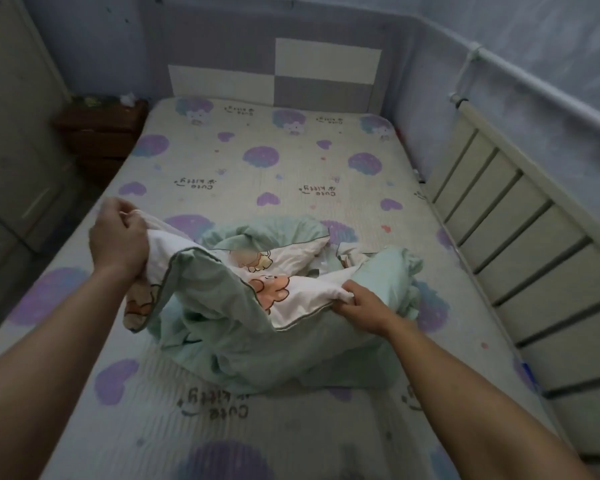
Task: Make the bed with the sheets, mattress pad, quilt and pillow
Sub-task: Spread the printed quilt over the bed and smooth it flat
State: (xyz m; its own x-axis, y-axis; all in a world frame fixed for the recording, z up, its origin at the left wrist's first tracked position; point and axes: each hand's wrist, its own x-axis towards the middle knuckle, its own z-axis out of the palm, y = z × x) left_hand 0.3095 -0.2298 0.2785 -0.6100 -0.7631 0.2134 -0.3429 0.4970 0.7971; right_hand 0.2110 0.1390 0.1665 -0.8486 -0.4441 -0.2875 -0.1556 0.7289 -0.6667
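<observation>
1. At the far left a pale wardrobe (18,133) stands along the wall, and just past it a dark wooden nightstand (101,133) sits beside the head of the bed.
2. The left hand (118,237) is raised above the left part of the bed, fingers curled tight into a fist around a bunched white edge of the quilt (229,306); that corner is lifted clear of the mattress and hangs down from the grip.
3. The mattress pad (257,161) lies flat over the whole bed, cream with purple hearts, purple round shapes and the words "Cute kitty" printed on it.
4. The quilt lies crumpled in a heap in the middle of the bed, nearer the foot than the head. Its outer side is pale green; its inner side is white with cartoon bears, edged with dark piping.
5. The right hand (361,306) is lower, close to the heap, pinching a fold of the quilt's white side between thumb and bent fingers, knuckles up.
6. The quilt's edge sags between the two hands.
7. Behind the bed stands a padded headboard (326,74) of grey and cream panels.
8. Along the right edge runs a cream slatted bed rail (499,209), touching the mattress side.
</observation>
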